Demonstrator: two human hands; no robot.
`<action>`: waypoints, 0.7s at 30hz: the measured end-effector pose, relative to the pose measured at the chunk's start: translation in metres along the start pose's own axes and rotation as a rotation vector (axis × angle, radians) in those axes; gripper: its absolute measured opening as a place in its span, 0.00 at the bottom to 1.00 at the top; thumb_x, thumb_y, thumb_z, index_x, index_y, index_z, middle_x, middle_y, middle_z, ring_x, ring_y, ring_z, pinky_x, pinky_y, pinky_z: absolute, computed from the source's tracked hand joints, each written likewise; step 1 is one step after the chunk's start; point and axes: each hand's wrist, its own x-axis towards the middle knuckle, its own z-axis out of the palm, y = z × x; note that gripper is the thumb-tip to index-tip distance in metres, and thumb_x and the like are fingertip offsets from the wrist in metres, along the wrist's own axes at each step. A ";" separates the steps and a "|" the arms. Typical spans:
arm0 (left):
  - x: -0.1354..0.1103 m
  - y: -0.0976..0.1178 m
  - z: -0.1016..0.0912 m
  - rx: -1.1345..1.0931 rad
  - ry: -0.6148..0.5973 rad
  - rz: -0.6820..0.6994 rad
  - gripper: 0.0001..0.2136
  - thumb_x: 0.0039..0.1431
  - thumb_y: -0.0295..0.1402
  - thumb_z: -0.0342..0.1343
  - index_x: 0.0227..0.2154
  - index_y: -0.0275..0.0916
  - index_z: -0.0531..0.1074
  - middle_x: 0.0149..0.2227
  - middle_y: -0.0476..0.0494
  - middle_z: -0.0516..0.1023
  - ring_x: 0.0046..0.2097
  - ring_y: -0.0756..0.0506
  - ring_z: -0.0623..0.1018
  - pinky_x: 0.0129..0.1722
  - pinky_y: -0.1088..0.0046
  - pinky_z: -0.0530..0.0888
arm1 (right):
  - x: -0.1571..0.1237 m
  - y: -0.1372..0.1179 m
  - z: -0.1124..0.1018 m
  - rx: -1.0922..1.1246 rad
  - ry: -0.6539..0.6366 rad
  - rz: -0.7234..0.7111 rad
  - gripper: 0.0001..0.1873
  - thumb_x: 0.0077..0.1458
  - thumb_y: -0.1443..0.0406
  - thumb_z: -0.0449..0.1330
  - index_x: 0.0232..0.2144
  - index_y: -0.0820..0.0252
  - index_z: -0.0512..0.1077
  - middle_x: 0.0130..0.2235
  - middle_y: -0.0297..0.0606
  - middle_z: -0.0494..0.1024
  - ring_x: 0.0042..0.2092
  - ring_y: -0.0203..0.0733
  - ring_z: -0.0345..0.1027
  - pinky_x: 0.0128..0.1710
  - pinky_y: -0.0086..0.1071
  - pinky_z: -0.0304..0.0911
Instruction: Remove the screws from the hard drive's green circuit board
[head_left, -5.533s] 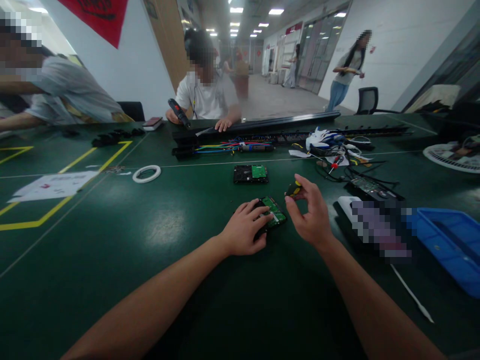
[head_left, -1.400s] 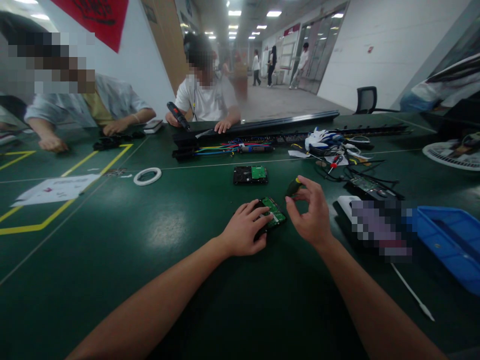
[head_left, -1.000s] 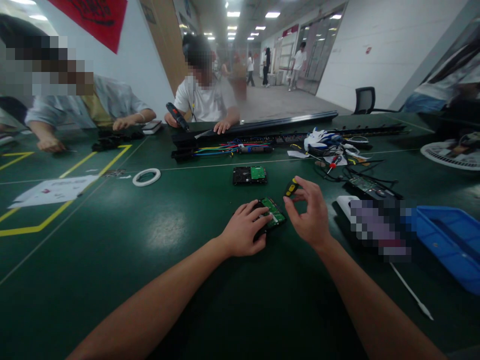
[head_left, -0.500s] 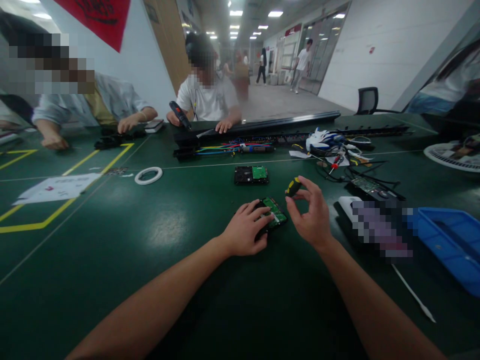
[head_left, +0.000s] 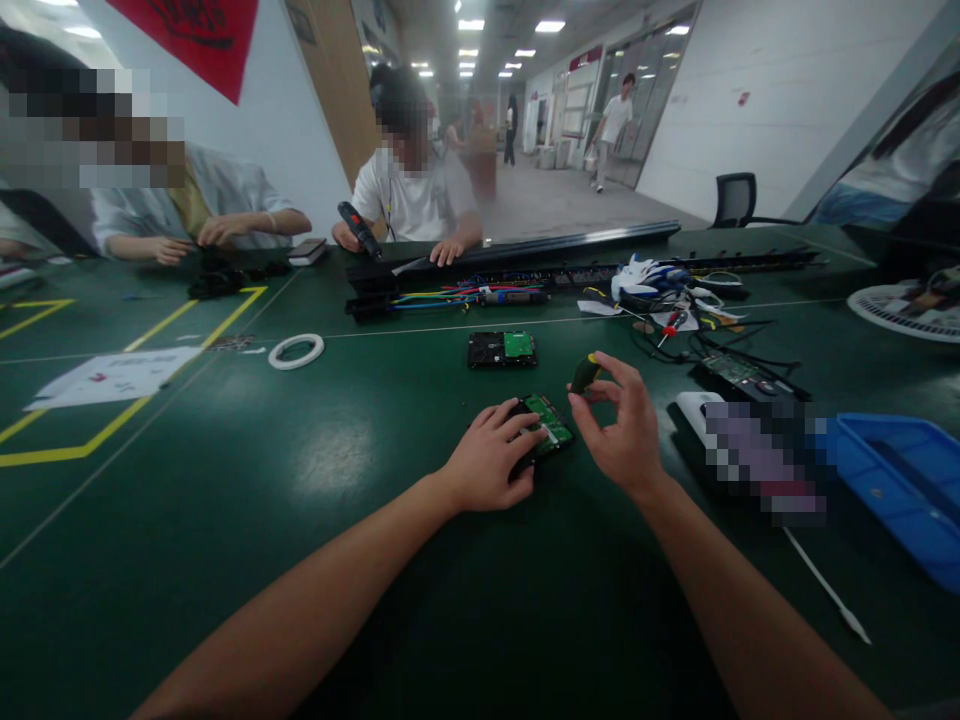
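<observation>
A small hard drive [head_left: 551, 428] with a green circuit board facing up lies on the dark green table [head_left: 300, 520]. My left hand [head_left: 487, 462] rests on its left part, fingers curled over it and pressing it down. My right hand [head_left: 624, 428] is just to the right, with its fingers pinched round the black-and-yellow handle of a screwdriver [head_left: 585, 373] that stands over the drive's right edge. The tip is hidden behind my fingers.
A second hard drive [head_left: 501, 348] lies further back. Behind it are coloured wires [head_left: 450, 296], a long black rail [head_left: 540, 246], tangled cables and tools [head_left: 675, 310]. A blue tray [head_left: 900, 480] is at the right, a white tape ring [head_left: 296, 350] at the left. Two people sit opposite.
My hands have stayed on the drive; the screwdriver handle has turned slightly in my right fingers. The person at the left drew their arms in, and people walk in the corridor.
</observation>
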 end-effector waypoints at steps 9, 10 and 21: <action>0.000 -0.001 0.001 -0.010 0.013 0.002 0.29 0.62 0.40 0.58 0.66 0.42 0.69 0.68 0.38 0.69 0.74 0.26 0.58 0.69 0.40 0.63 | 0.001 -0.003 -0.002 -0.034 -0.002 -0.017 0.39 0.61 0.68 0.66 0.70 0.41 0.58 0.61 0.44 0.68 0.44 0.44 0.76 0.40 0.45 0.82; 0.000 -0.001 0.001 -0.010 0.012 0.002 0.29 0.62 0.40 0.58 0.66 0.43 0.69 0.68 0.38 0.69 0.74 0.26 0.58 0.69 0.40 0.63 | 0.001 -0.003 -0.001 -0.036 -0.001 -0.018 0.39 0.61 0.68 0.65 0.70 0.41 0.58 0.60 0.44 0.68 0.43 0.44 0.76 0.40 0.45 0.82; 0.001 0.000 -0.001 0.002 -0.009 -0.007 0.29 0.63 0.41 0.57 0.66 0.42 0.68 0.69 0.40 0.68 0.74 0.26 0.58 0.70 0.41 0.62 | -0.001 0.001 0.001 -0.013 -0.029 -0.014 0.42 0.59 0.68 0.65 0.71 0.43 0.56 0.63 0.44 0.69 0.45 0.46 0.77 0.44 0.46 0.81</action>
